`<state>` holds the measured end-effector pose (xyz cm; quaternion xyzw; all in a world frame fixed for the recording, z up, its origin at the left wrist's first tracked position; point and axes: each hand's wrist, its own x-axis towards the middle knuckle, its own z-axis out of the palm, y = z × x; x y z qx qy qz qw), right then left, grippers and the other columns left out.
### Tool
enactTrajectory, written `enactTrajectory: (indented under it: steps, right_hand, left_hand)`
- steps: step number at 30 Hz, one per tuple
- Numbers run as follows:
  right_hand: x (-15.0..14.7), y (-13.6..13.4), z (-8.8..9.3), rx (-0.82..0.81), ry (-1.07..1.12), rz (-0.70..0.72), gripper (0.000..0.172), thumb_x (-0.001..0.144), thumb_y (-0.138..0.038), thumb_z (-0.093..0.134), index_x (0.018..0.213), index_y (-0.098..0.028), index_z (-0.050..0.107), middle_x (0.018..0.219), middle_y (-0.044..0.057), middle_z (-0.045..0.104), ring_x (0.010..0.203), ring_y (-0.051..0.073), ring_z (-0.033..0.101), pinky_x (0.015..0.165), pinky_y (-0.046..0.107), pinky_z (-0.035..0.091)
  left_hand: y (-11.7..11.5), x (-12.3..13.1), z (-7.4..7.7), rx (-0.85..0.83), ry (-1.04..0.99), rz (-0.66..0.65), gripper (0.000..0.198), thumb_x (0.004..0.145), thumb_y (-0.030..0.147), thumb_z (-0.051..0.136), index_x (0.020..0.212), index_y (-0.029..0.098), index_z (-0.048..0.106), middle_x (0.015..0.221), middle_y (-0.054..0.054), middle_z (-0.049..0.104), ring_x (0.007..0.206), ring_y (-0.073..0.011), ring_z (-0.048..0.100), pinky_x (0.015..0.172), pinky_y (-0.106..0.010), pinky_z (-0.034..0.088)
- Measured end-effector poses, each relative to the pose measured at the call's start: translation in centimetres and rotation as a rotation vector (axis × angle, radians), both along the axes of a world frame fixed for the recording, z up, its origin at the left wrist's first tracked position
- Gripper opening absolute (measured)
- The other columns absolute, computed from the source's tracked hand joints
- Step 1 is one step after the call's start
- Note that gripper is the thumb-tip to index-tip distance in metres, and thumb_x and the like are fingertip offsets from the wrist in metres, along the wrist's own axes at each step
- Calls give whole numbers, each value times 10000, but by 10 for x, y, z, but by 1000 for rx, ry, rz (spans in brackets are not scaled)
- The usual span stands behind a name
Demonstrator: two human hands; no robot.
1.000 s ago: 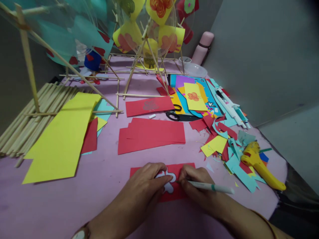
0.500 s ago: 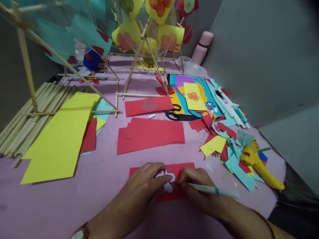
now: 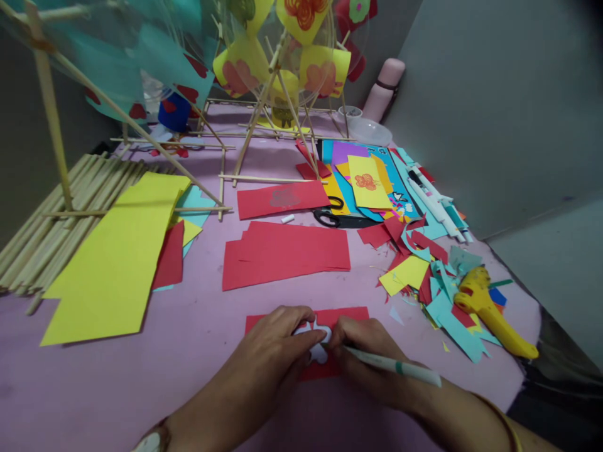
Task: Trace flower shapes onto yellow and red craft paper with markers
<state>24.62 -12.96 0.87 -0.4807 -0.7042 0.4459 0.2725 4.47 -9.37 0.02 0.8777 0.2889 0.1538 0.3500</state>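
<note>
A red paper strip (image 3: pixel 351 316) lies near the front edge of the pink table (image 3: pixel 198 351). On it rests a white cut-out shape (image 3: pixel 318 353), mostly hidden by my fingers. My left hand (image 3: pixel 276 351) presses this shape down with curled fingers. My right hand (image 3: pixel 365 355) grips a white pen with a teal band (image 3: pixel 400 368), its tip at the shape's right edge.
A stack of red sheets (image 3: pixel 287 253) lies just beyond. Yellow sheets (image 3: pixel 117 257) and wooden sticks (image 3: pixel 51 220) lie to the left. Black scissors (image 3: pixel 332 215), paper scraps (image 3: pixel 424 270), markers (image 3: pixel 436 204) and a yellow glue gun (image 3: pixel 490 311) sit right. Stick frames with paper decorations (image 3: pixel 282 69) stand behind.
My right hand and the pen tip have shifted slightly left along the white shape's edge. My left hand stays pressed in place.
</note>
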Motion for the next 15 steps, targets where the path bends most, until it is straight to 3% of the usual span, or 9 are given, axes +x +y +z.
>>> enactTrajectory:
  steps: [15]
  right_hand:
    - [-2,1,1,-23,-42,-12,158,829,-156,405,686,-216,437,582,-35,514,493,103,479,482,207,363]
  left_hand:
    - [0,-1,1,5,-37,4,282,935,123,409,1123,271,557,1152,-61,531,1012,-190,499,828,-330,432]
